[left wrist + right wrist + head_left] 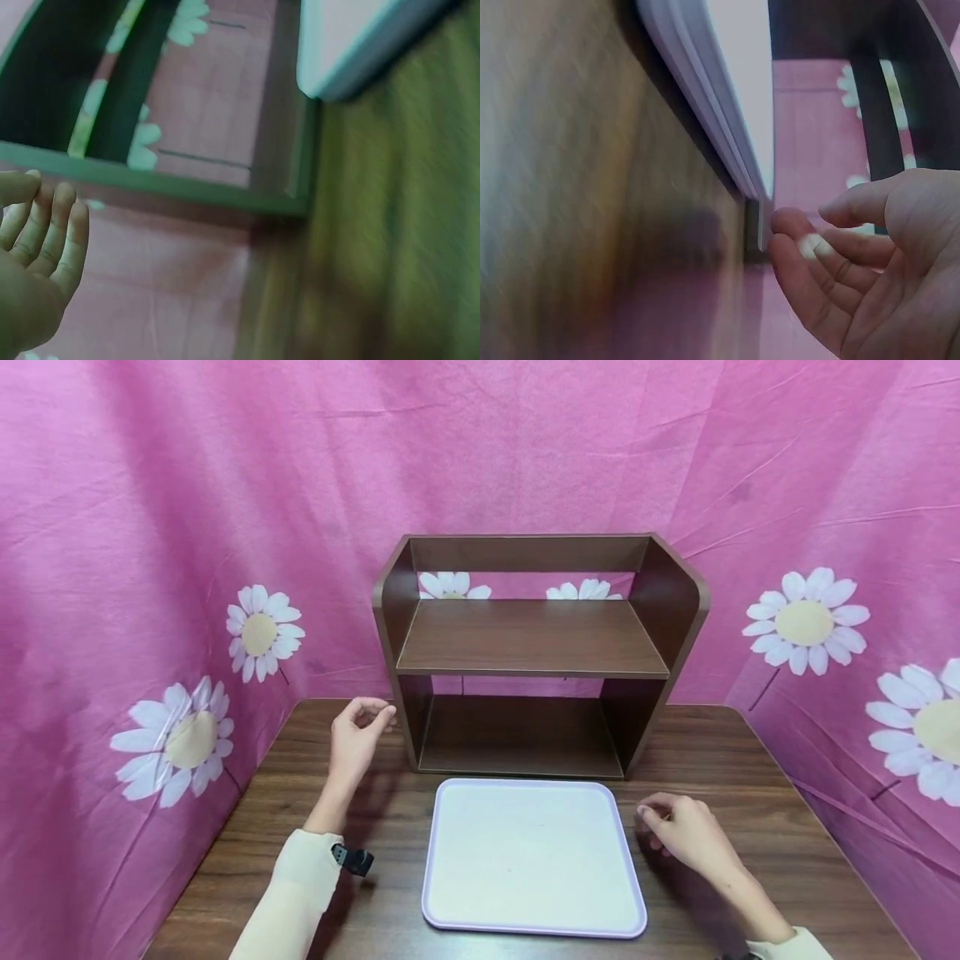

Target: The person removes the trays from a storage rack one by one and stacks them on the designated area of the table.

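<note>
A dark brown two-level shelf (532,639) stands at the back of the table, with bare boards. In front of it lies a white tray (532,860) with a pale purple rim. My left hand (358,735) hovers by the shelf's left side panel, fingers loosely bent and nothing between them; in the left wrist view the fingertips (66,196) overlap the panel's edge. To the right of the tray is my right hand (686,831), its fingers relaxed and holding nothing. The right wrist view shows its thumb and fingers (810,292) apart, near the tray's corner.
The wood-grained table (405,868) carries the shelf and tray. A pink curtain (525,460) printed with white daisies hangs close behind and along both sides. A black band (352,860) sits on the left sleeve.
</note>
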`<state>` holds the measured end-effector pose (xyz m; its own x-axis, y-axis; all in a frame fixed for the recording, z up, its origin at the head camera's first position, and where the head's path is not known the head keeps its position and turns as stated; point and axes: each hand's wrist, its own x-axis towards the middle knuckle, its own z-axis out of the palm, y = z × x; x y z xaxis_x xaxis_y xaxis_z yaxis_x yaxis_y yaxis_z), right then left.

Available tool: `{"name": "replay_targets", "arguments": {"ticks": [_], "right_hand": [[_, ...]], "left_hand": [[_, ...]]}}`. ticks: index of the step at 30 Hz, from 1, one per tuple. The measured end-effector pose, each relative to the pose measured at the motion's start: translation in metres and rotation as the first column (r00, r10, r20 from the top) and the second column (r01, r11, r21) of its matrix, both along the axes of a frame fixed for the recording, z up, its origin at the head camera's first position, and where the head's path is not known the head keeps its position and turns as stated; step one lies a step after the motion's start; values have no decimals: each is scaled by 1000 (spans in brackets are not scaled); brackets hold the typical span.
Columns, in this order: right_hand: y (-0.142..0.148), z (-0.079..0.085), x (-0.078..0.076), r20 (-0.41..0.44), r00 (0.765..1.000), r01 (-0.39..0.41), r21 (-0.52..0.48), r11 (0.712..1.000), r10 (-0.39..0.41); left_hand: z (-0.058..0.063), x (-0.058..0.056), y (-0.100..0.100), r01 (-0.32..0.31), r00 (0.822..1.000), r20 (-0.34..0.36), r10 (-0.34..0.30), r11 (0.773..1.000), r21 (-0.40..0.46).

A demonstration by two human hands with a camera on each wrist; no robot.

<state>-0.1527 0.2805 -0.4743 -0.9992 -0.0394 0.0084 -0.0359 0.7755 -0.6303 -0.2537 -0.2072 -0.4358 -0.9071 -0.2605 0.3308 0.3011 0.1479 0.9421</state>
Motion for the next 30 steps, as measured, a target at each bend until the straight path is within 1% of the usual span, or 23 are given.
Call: {"name": "replay_targets", "arguments": {"ticks": [2, 3, 5, 6, 7, 8, 10, 13, 14, 15, 18, 19, 21, 23, 25, 26, 28, 30], "right_hand": [[9, 3, -2, -32, 999, 2, 20, 1000, -2], [13, 5, -2, -52, 999, 3, 32, 999, -1], [22, 7, -3, -91, 996, -1, 64, 998, 6], [27, 8, -4, -120, 993, 2, 93, 996, 9], [31, 9, -5, -149, 989, 4, 125, 992, 15], [36, 10, -6, -172, 985, 5, 157, 988, 22], [44, 11, -8, -212, 977, 4, 200, 980, 39], [54, 12, -13, -267, 962, 1, 244, 970, 66], [58, 13, -16, -286, 955, -4, 253, 967, 79], [61, 13, -18, -313, 945, -13, 264, 964, 98], [74, 14, -26, -387, 908, -28, 329, 944, 162], [78, 15, -28, -402, 898, -28, 354, 935, 180], [86, 18, -33, -417, 886, -22, 397, 917, 201], [92, 22, -37, -407, 891, -6, 433, 902, 201], [97, 23, -41, -380, 905, 5, 459, 888, 191], [99, 24, -42, -364, 913, 8, 469, 883, 186], [102, 24, -44, -329, 928, 10, 486, 874, 173], [105, 22, -45, -301, 940, 12, 494, 869, 158]], "left_hand": [[-8, 2, -6, -13, 1000, 14, 15, 997, -77], [-13, 3, -10, -25, 1000, 15, 27, 992, -124], [-21, 5, -18, -46, 999, -1, 47, 970, -237], [-25, 5, -22, -59, 998, -17, 56, 952, -300], [-29, 6, -26, -73, 997, -44, 61, 928, -366], [-33, 6, -30, -91, 995, -80, 62, 897, -432], [-39, 7, -38, -134, 986, -159, 55, 826, -548], [-47, 9, -48, -196, 969, -246, 35, 714, -672], [-49, 9, -51, -211, 965, -262, 30, 684, -698], [-51, 10, -53, -221, 962, -271, 27, 660, -718], [-53, 12, -58, -254, 953, -303, 19, 597, -761], [-53, 13, -59, -268, 948, -319, 15, 580, -769], [-53, 12, -62, -291, 936, -352, -3, 557, -778], [-53, 12, -65, -309, 926, -376, -19, 533, -788], [-53, 12, -68, -308, 926, -376, -31, 513, -801], [-54, 12, -69, -301, 930, -365, -32, 501, -811], [-54, 12, -71, -272, 946, -322, -28, 471, -839], [-54, 12, -72, -222, 966, -258, -21, 439, -871]]}}
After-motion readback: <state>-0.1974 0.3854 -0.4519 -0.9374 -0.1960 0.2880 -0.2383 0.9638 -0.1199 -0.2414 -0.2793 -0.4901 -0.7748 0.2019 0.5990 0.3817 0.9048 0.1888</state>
